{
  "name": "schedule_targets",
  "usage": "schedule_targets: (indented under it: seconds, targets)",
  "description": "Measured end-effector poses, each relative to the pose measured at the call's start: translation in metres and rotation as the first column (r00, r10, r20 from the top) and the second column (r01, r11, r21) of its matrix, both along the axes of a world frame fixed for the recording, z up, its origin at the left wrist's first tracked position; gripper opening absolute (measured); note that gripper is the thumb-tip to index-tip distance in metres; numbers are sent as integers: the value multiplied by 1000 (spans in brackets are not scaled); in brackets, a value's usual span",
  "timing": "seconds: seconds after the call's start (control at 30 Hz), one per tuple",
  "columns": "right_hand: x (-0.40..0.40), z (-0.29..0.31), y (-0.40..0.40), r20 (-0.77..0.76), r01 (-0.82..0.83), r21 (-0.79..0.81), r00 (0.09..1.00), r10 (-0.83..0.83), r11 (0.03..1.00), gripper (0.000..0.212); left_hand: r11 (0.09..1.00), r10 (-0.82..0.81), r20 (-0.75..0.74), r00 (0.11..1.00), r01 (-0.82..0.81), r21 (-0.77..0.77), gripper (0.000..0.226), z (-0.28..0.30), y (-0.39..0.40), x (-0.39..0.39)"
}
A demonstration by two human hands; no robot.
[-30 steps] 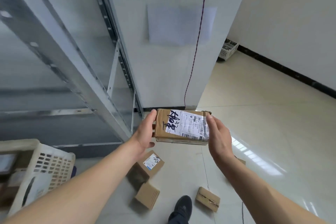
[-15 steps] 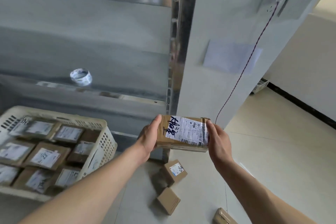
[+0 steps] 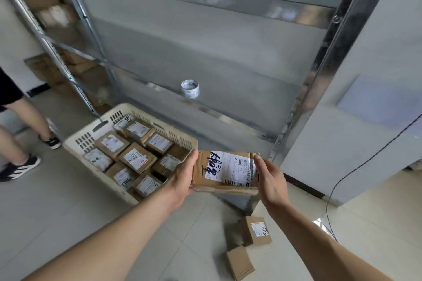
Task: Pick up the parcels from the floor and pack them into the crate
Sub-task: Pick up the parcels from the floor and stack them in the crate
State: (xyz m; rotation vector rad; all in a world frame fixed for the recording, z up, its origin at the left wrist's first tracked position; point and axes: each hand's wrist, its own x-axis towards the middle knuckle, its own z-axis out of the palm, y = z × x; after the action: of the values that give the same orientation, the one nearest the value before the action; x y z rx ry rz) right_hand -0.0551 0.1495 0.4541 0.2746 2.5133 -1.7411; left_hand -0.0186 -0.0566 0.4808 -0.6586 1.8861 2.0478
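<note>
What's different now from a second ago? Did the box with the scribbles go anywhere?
The view swung left, so the crate full of parcels now shows whole, and another person's legs appear at the left. The scribbled parcel now sits beside the crate's right rim, not yet inside it. Unchanged: the left hand and right hand grip its two ends, and small parcels lie on the floor.

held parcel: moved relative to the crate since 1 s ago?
Yes. The parcel, held by the left hand and right hand, is now closer, at the right corner of the crate.
</note>
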Motion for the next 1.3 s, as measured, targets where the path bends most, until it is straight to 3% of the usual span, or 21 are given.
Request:
schedule_targets:
  seconds: [0.3,0.5,0.77,1.03,1.3]
  targets:
    - [-20,-4,-82,57,-154,32,987,152,988,53,995,100,25,995,-100,4,44,-15,-78,6]
    - [-52,-15,-157,100,-169,6,981,167,986,63,995,99,51,994,-100,9,57,-30,-151,-26]
    - [-90,-43,-261,181,-172,36,970,163,984,53,993,120,128,984,-120,-12,54,-63,-259,-85]
    - [-107,-84,-306,349,-163,9,925,149,987,90,997,61,238,969,-46,-68,62,-101,-306,-137]
    - [-151,-129,-321,463,-270,63,861,211,961,92,990,42,304,952,0,-140,64,-136,-313,-182]
